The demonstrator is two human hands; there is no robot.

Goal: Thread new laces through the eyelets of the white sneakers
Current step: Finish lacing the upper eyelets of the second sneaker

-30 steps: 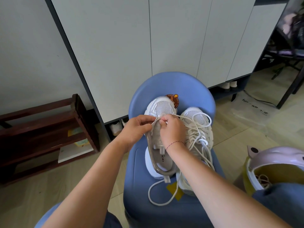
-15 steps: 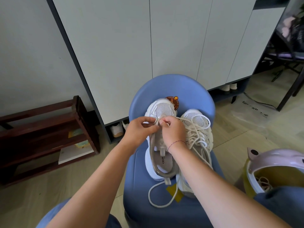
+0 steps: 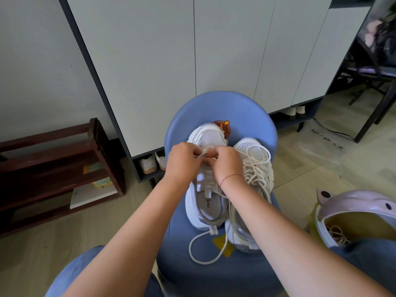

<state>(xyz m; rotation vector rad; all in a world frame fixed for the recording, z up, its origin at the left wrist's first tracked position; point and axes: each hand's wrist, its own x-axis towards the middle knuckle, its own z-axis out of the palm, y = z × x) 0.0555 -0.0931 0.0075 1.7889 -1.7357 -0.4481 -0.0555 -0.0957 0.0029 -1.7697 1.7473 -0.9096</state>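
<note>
**A:** Where letters can be read, what do they say?

**B:** On the grey insole (image 3: 211, 207) of the left sneaker (image 3: 209, 137) I read "CECE". Just beyond its toe, a round brown sticker (image 3: 222, 126) on the blue chair (image 3: 235, 108) says "Good Life". Far to the right, a clear bag (image 3: 321, 136) on the floor has dark writing, too small to read.

**A:** And the hands?

**B:** Both are close together over the front of the left sneaker. The left hand (image 3: 182, 161) has its fingers curled and pinches a pale lace (image 3: 205, 154). The right hand (image 3: 227, 166), with a thin red string at the wrist, is curled in the same way and pinches the lace from the other side. Fingers hide the eyelet itself.

**A:** Where do the sneakers stand?

**B:** Side by side on the chair seat, toes far and heels near. The right sneaker (image 3: 252, 146) carries a loose tangle of lacing. A loop of cord (image 3: 189, 251) lies on the seat near the heels. I cannot tell if it belongs to the pinched lace.

**A:** Any containers?

**B:** At the near right stands a yellow-green bin (image 3: 314, 224) with its lilac lid (image 3: 353, 202) tilted open. Inside lies a bundle of pale laces (image 3: 338, 233).
</note>
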